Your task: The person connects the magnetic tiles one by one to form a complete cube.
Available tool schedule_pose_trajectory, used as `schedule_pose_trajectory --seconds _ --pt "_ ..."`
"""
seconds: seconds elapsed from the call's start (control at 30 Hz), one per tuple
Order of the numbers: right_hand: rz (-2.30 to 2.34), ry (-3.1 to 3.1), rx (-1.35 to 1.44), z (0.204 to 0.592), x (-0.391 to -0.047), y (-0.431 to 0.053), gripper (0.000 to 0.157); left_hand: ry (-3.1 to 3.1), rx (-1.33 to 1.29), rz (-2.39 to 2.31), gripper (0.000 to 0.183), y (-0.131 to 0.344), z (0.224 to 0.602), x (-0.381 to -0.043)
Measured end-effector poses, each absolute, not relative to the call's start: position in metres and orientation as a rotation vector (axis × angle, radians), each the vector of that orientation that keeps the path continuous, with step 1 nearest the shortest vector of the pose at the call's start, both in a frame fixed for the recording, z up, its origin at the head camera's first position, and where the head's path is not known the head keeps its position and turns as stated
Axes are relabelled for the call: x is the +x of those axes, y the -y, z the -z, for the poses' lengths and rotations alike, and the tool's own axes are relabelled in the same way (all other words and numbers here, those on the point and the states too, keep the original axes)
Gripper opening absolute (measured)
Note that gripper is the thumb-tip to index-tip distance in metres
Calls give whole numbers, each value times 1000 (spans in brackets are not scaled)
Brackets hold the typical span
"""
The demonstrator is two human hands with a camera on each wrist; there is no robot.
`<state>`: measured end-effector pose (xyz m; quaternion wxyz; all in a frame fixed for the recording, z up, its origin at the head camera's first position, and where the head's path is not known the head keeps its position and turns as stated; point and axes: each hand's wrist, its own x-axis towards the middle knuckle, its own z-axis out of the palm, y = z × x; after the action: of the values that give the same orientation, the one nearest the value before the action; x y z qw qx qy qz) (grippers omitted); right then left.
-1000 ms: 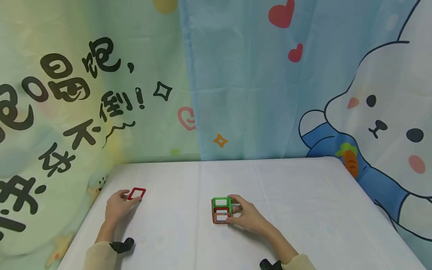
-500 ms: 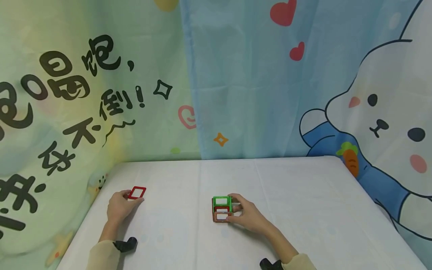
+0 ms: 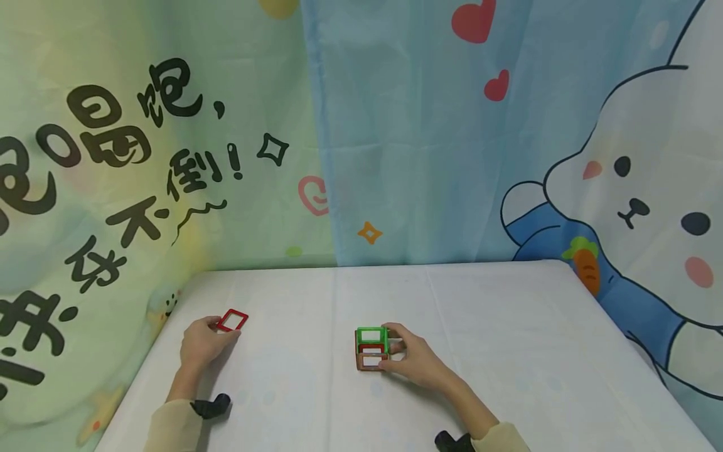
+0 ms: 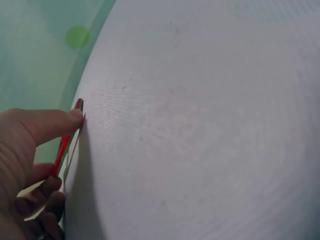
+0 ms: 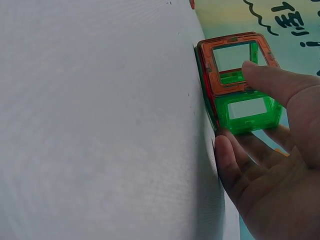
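Observation:
My left hand (image 3: 201,342) pinches a red square magnetic tile (image 3: 219,324), an open frame with a see-through middle, at the table's left side. Seen edge-on in the left wrist view, the tile (image 4: 62,150) sits between thumb and fingers. Near the table's middle, my right hand (image 3: 417,359) grips a small box-like build of magnetic tiles. The right wrist view shows the thumb on its orange tile (image 5: 216,82) and the fingers beneath its green tile (image 5: 250,125). A red tile (image 5: 210,95) forms the side by the table. The build's far side is hidden.
White cloth covers the table (image 3: 294,389). A printed curtain (image 3: 407,157) hangs along the back edge and another (image 3: 68,251) on the left. Black straps (image 3: 211,407) are on both wrists, below beige sleeves.
My left hand has shifted slightly right and away from me. The red tile has turned in its fingers, its outline now more like a diamond. My right hand and the build stay nearly still.

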<state>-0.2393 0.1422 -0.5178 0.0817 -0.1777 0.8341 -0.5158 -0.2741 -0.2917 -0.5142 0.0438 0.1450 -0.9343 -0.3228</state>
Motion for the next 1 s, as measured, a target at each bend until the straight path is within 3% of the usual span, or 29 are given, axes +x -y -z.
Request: schedule_pose_trajectory --seconds 0.3,1.0 --pt "1520 -2516 -516 521 -240 -142 69 2850 402 1020 63 285 511 -273" --pt "1512 -2516 -492 518 -239 -141 70 2696 -58 1023 50 222 497 -259"
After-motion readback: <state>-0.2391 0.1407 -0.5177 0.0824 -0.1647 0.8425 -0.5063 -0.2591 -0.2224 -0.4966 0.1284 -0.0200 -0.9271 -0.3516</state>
